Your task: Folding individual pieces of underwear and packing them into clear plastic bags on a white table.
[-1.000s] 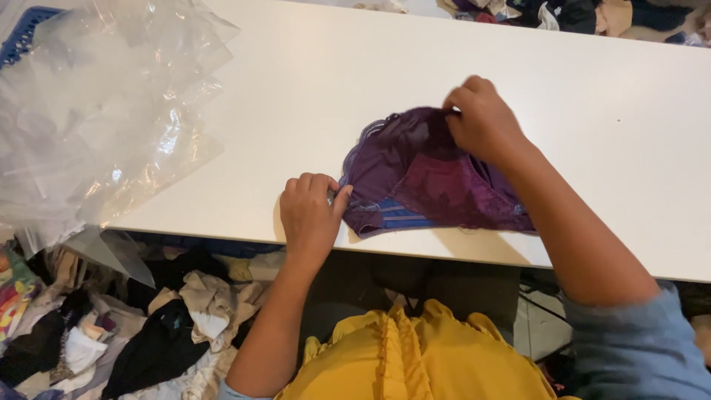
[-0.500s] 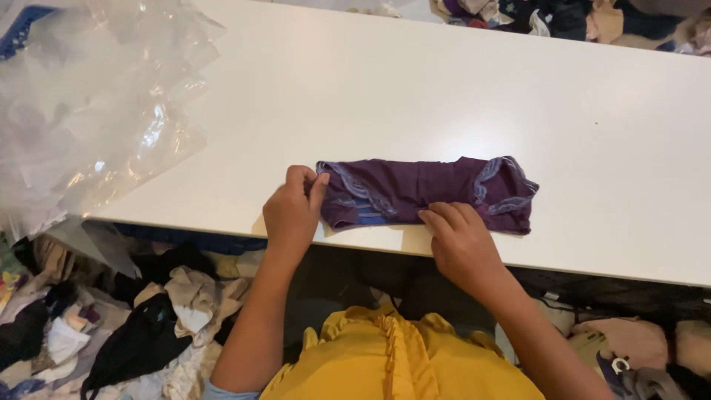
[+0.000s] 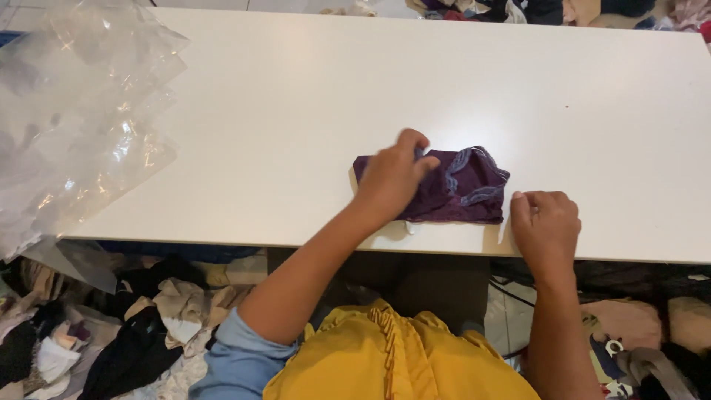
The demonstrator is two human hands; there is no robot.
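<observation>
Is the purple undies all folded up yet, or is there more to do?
Nearly folded. The purple garment already lies as a small bundle on the white table. The left hand presses on its left part, and the right hand rests at its right edge. The clear plastic bags lie apart, so it is not bagged. Heaps of clothes lie on the floor below.
</observation>
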